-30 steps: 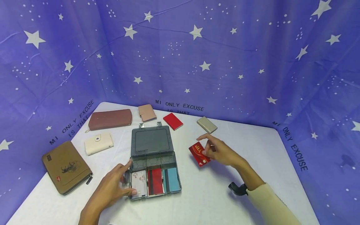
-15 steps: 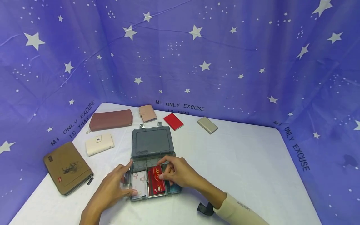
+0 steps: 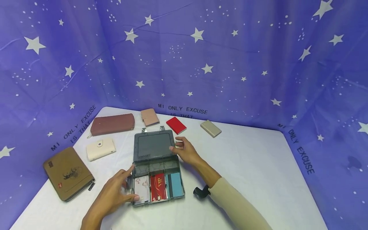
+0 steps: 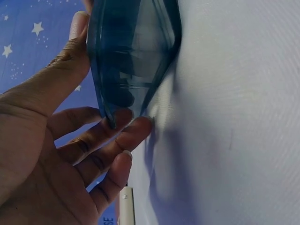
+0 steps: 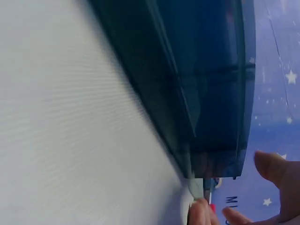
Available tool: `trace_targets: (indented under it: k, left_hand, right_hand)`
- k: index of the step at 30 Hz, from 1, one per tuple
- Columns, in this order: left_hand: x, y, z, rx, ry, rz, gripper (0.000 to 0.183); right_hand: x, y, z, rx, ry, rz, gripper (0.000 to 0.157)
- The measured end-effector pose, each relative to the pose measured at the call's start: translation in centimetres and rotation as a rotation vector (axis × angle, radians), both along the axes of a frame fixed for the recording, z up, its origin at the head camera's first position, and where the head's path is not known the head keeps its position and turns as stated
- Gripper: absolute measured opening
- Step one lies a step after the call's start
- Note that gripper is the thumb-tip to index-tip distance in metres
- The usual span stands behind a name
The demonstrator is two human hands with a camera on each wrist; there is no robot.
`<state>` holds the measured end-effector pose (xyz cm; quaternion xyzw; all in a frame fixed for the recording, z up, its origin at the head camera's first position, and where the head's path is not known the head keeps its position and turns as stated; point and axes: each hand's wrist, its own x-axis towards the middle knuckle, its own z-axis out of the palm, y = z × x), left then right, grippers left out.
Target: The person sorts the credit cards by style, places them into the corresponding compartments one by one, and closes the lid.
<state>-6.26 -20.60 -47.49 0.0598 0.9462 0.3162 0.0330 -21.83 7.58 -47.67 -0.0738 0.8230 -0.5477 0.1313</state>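
A grey see-through plastic box (image 3: 156, 162) lies with its hinged lid (image 3: 153, 145) swung back on the table. Its compartments hold a white patterned card (image 3: 142, 188), a red VIP card (image 3: 157, 187) and a blue card (image 3: 176, 184) with a dark stripe. My left hand (image 3: 113, 190) grips the box's left side, thumb at the upper rim and fingers lower against the side. Beside the lid's right edge is my right hand (image 3: 188, 153). Its thumb (image 5: 269, 166) stands apart from the other fingers, which are low near the table, and it holds nothing.
Behind the box lie a pink card holder (image 3: 150, 117), a red card case (image 3: 176, 125) and a beige case (image 3: 211, 128). A maroon wallet (image 3: 112, 124), a cream wallet (image 3: 100, 149) and a brown zip pouch (image 3: 69, 174) are to the left. A starry curtain (image 3: 184, 64) borders the table.
My right hand has carried the red VIP card leftward into the middle compartment and let it go. It has then moved back and up to the lid's right edge. My left hand stays put.
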Motion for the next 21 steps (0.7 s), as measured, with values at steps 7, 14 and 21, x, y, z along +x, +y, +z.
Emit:
trace_targets:
  k: [7,14,21]
  left_hand:
    - [0.1,0.0,-0.3,0.031,0.008,0.004,0.110]
    - [0.2,-0.4,-0.9,0.097,-0.011,0.022,0.104]
    - [0.6,-0.9,-2.0,0.484,-0.083,0.116,0.056]
  right_hand:
    - [-1.4,0.5,0.5,-0.268,-0.208,-0.031,0.064]
    - [0.2,1.2,2.1,-0.373,-0.115,-0.007,0.039]
    - [2.9,3.5,3.0,-0.399,-0.131,0.059,0.044]
